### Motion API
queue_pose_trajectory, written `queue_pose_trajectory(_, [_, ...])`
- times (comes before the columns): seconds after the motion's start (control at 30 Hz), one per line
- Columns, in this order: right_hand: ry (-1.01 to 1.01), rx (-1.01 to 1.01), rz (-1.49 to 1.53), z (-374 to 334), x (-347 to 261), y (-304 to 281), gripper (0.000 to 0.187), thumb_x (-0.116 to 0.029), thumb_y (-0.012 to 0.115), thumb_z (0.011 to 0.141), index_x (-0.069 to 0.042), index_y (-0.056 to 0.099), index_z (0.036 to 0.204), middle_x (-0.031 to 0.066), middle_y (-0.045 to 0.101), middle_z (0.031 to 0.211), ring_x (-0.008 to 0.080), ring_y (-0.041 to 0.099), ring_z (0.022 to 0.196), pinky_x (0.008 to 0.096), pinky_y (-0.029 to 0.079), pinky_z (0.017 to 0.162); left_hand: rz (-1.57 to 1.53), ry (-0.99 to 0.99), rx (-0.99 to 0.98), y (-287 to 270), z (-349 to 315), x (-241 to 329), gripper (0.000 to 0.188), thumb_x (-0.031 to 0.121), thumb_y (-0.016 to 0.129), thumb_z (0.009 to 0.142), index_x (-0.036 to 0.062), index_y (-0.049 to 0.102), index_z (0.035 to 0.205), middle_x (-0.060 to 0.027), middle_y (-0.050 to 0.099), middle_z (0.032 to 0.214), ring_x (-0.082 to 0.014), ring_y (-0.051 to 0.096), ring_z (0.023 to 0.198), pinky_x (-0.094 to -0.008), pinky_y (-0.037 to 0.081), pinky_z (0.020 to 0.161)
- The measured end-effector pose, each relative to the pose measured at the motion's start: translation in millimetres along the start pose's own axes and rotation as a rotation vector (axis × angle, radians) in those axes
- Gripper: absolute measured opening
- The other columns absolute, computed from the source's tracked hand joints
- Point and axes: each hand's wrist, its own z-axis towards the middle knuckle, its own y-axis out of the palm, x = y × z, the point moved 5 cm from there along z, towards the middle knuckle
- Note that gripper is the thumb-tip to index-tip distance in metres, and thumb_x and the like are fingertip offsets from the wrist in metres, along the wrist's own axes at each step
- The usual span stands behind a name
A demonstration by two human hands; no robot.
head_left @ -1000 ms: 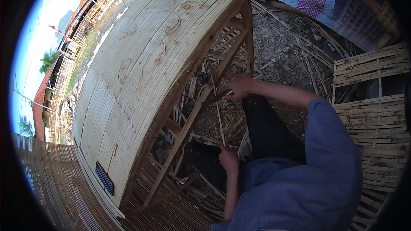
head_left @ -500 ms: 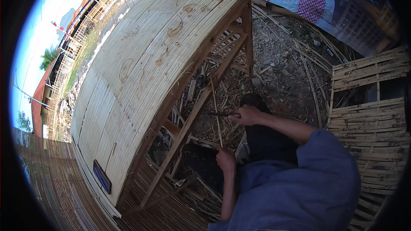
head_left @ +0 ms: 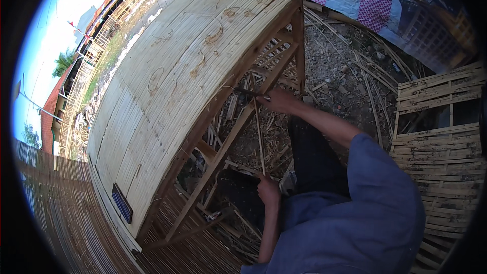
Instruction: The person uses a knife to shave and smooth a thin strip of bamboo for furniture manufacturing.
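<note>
My left hand (head_left: 269, 192) is closed around the lower end of a thin bamboo strip (head_left: 259, 139), which points away from me, up toward the table frame. Farther up, my right hand (head_left: 278, 101) grips a knife with a dark, narrow blade (head_left: 245, 92). The blade points left and lies close to the strip's far end; whether it touches the strip I cannot tell. Beside both hands, on the left, stands a bamboo-slat table (head_left: 167, 86) with a wooden frame below its top.
A dark rectangular object (head_left: 122, 203) lies on the table's near left corner. A diagonal brace (head_left: 231, 137) runs under the top. Bamboo scraps litter the ground. At the right is a woven bamboo panel (head_left: 436, 147); a patterned sheet (head_left: 350, 0) lies at the far right.
My right hand has moved forward and slightly left with the knife, along the strip toward its far end. My left hand stays in place on the strip. The view has shifted slightly.
</note>
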Motion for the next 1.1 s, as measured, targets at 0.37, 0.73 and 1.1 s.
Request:
queue_pose_trajectory(0.37, [0.04,0.185,0.3,0.7,26.9,-21.0,0.066,-0.064,0.039,0.086,-0.002,0.065,0.086,0.0196,0.062,0.071,0.0378,0.063,0.073,0.046,0.05,0.068,0.082,-0.004,-0.035,0.5,-3.6,3.6,0.025,0.017,0.045,0.089,0.0007,0.049,0.108,-0.0289,0.062,0.079,-0.045,0.062,0.081,-0.0533,0.049,0.071])
queue_pose_trajectory(0.73, [0.034,-0.078,0.228,-93.0,24.6,65.8,0.065,-0.062,0.045,0.085,0.0,0.064,0.085,0.0217,0.063,0.071,0.0384,0.064,0.075,0.0457,0.05,0.071,-0.191,0.082,-0.059,-3.3,7.9,-15.8,0.038,0.025,0.047,0.091,-0.0056,0.049,0.112,-0.0283,0.062,0.079,-0.0461,0.061,0.08,-0.0528,0.048,0.07])
queue_pose_trajectory(1.1, [-0.201,-0.126,-0.026,-131.4,-13.8,82.5,0.064,-0.067,0.051,0.078,-0.004,0.061,0.083,0.0194,0.061,0.065,0.0375,0.064,0.069,0.0457,0.051,0.064,-0.18,0.146,0.023,-1.7,10.8,-25.3,0.044,0.034,0.042,0.094,-0.0091,0.049,0.102,-0.0285,0.06,0.071,-0.0472,0.059,0.072,-0.0536,0.045,0.064])
